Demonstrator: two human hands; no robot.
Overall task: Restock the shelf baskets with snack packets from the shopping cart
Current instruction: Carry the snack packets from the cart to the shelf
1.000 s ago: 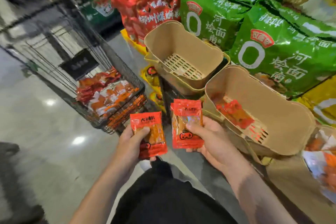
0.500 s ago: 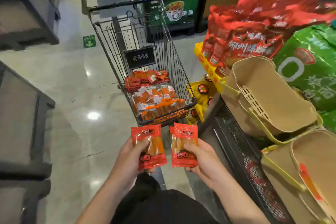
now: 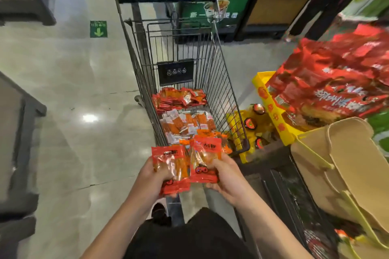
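A: What sits at the far left of the frame?

B: A green floor sticker (image 3: pixel 98 29) with a down arrow, upper left; its writing is too small to read.

A: And my hands?

B: Low in the centre. Your left hand (image 3: pixel 154 176) grips a red snack packet (image 3: pixel 171 169) from the side, fingers curled behind it; the black label on top is blurred. Your right hand (image 3: pixel 226 176) holds a second red packet (image 3: pixel 205 162), thumb pressed on its front; you can see a black game-controller mark near its lower edge. The two packets overlap a little.

A: The rest of the stock?

B: In the shopping cart (image 3: pixel 223 82), just above your hands: a red pile (image 3: pixel 179 99) at the back, orange-and-white packets (image 3: pixel 185 125) nearer you. A black plate (image 3: pixel 175 71) on the cart carries four round icons.

A: To the right?

B: Large red bags (image 3: pixel 336 84) with white Chinese lettering, smeared by blur, lie on a yellow tray (image 3: pixel 273 111). Below them, at the right edge, the beige shelf basket (image 3: pixel 357 166) stands tilted.
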